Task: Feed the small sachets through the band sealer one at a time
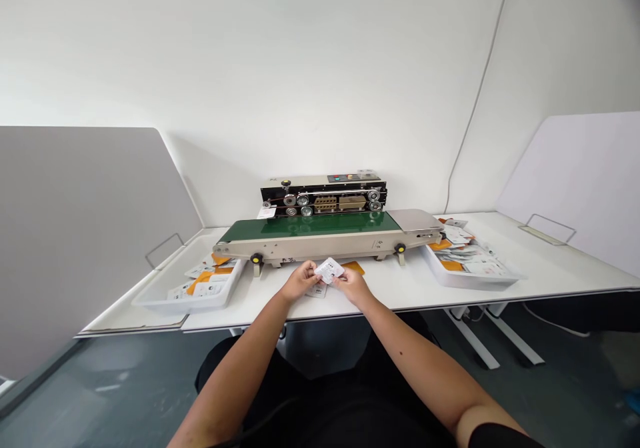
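Between my two hands is a small white printed packet (329, 271), tilted and held just above the table's front part. My left hand (301, 280) pinches its left side. My right hand (354, 286) grips its right edge. Below the packet, another white printed packet (317, 291) lies on the table, partly hidden by my left hand. An orange packet (354, 267) lies behind my right hand, partly covered by it. Directly behind my hands stands a band sealing machine (324, 198) with a green conveyor belt (310, 227).
A white plastic bin (227, 296) with orange and white packets stands at the left. A second bin (475, 280), fuller of packets, stands right of the conveyor. Grey partition panels (90, 235) flank the white table (390, 295). A cable (475, 95) runs down the wall.
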A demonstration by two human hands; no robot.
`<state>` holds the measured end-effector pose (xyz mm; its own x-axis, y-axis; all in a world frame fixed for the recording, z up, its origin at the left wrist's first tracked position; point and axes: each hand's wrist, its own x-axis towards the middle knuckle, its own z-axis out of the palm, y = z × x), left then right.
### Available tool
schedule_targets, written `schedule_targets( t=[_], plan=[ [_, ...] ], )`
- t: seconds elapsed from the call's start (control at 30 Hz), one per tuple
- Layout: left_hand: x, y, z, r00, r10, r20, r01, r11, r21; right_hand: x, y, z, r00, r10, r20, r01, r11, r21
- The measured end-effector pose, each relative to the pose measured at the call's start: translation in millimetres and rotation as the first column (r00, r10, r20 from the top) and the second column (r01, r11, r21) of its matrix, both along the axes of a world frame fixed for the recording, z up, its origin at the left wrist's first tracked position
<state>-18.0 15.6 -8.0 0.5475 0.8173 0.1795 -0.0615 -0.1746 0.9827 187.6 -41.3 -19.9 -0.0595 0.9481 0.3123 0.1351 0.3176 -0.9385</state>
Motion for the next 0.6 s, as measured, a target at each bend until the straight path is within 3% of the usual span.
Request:
schedule_targets(
  t=[0.1,0.23,0.3,0.37,0.43,0.47,0.53,0.6],
  plan=[
    [0.5,-4.1,2.0,1.0,0.001,0.013,-0.002,0.998,0.062,-3.0,12.4,19.2,0.992,-0.029,-0.123,0.028,1.0,-0.008],
    [-1.1,-8.7,7.1,0.999,0.036,-0.031,-0.032,0.991,0.128,39.1,45.0,71.9,0.944,-0.22,-0.244,0.248,0.965,0.089],
    [-2.0,-9.1,7.9,0.996,0.059,-0.065,-0.048,0.987,0.152,75.5,65.8,100.0,0.883,-0.394,-0.255,0.436,0.889,0.138],
    [-2.6,-8.7,7.6,0.993,0.075,-0.087,-0.059,0.982,0.178,112.5,85.8,121.9,0.773,-0.588,-0.238,0.626,0.768,0.138],
    [-2.9,-8.4,6.9,0.992,0.082,-0.095,-0.062,0.979,0.196,142.1,102.8,134.9,0.648,-0.73,-0.22,0.753,0.657,0.035],
    [-3.1,-8.4,6.6,0.992,0.083,-0.095,-0.062,0.978,0.201,152.4,109.9,138.4,0.608,-0.766,-0.21,0.778,0.627,-0.033],
    [-3.3,-8.7,6.5,0.992,0.083,-0.096,-0.062,0.976,0.208,163.4,122.3,141.1,0.595,-0.779,-0.197,0.766,0.624,-0.152],
    [-3.6,-9.3,6.9,0.99,0.088,-0.108,-0.063,0.975,0.215,163.3,133.0,140.9,0.642,-0.742,-0.193,0.709,0.67,-0.219]
  ],
)
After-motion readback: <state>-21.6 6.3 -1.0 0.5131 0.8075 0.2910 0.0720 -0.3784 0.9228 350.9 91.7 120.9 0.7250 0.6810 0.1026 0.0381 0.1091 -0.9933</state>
